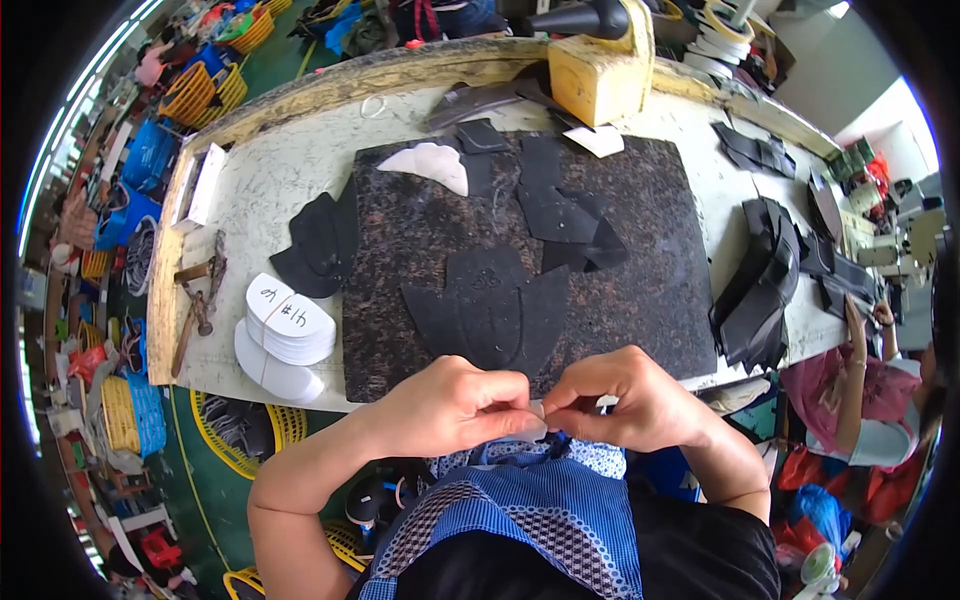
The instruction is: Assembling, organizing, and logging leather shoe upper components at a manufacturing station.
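Note:
My left hand point(462, 408) and my right hand point(625, 398) meet at the near edge of the table, in front of my blue apron. Thumb and fingers of both are pinched on a small whitish piece point(538, 410), thin and pale; its kind cannot be made out. Just beyond my hands a black shoe-upper piece point(485, 312) lies flat on a dark speckled slab point(650, 320). Farther back on the slab are a white scalloped piece point(432, 163) and several black cut pieces point(560, 212). Another black piece point(318, 245) overlaps the slab's left edge.
Left of the slab lie banded white rounded pieces point(290, 335), a hammer point(202, 310) and a white box point(200, 187). A yellow container point(600, 85) stands at the back. Black strips point(760, 285) are piled at right, near another person point(850, 395). A yellow basket point(245, 440) sits below the table.

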A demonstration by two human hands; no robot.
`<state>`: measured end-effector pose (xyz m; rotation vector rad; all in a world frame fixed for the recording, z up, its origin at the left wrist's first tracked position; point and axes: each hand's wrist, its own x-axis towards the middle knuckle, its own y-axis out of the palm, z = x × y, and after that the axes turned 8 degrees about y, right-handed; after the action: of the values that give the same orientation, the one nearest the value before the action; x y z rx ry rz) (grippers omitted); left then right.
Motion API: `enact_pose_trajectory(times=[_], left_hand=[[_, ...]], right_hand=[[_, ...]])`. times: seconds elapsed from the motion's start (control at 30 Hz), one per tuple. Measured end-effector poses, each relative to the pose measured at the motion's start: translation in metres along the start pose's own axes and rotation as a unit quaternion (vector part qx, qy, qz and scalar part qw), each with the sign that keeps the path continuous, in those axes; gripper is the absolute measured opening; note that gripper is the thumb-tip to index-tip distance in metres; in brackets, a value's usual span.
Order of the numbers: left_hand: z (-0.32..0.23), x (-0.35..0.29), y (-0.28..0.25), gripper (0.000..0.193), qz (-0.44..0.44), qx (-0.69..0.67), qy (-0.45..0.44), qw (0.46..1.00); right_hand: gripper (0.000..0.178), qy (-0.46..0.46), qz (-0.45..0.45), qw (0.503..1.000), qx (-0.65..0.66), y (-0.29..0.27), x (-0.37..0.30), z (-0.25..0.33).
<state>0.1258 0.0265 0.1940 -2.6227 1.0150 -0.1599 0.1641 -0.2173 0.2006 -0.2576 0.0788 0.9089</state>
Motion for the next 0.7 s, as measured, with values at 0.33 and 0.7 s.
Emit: enact_pose_trajectory(times=[0.33,0.7], left_hand=[[0.001,0.004,-0.007,0.059,-0.008,-0.233,-0.055,0.971],[-0.008,0.019,0.004,0.023,-0.201,0.326,0.403,0.831]], right_hand=[[0.006,-0.021,0.175,0.979,0.102,0.006,0.019,-0.006],[0.029,-0.034,0.061,0.746,0.663,0.032,0.031,-0.046]])
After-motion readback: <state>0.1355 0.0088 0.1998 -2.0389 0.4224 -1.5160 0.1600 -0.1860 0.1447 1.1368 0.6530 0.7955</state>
